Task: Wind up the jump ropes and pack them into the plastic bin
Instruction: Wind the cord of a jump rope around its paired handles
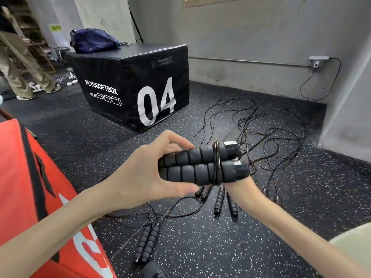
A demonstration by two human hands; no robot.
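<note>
Speckled gym floor (200, 247) w/ loose jump ropes (261, 125) near black plyo box (140, 87). L hand (144, 177) pinches paired handles (200, 165), rope wrapped round them; R hand (239, 184) mostly hidden under their capped end, grip unclear.

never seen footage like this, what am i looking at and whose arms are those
There is no machine here. One camera worn on a person's head looks down at their own bare arms. The left hand grips a pair of black foam jump rope handles, bound side by side by turns of cord. The right hand reaches under their capped end, fingers mostly hidden. More unwound jump ropes lie tangled on the speckled floor. Behind stands a black box marked 04.
</note>
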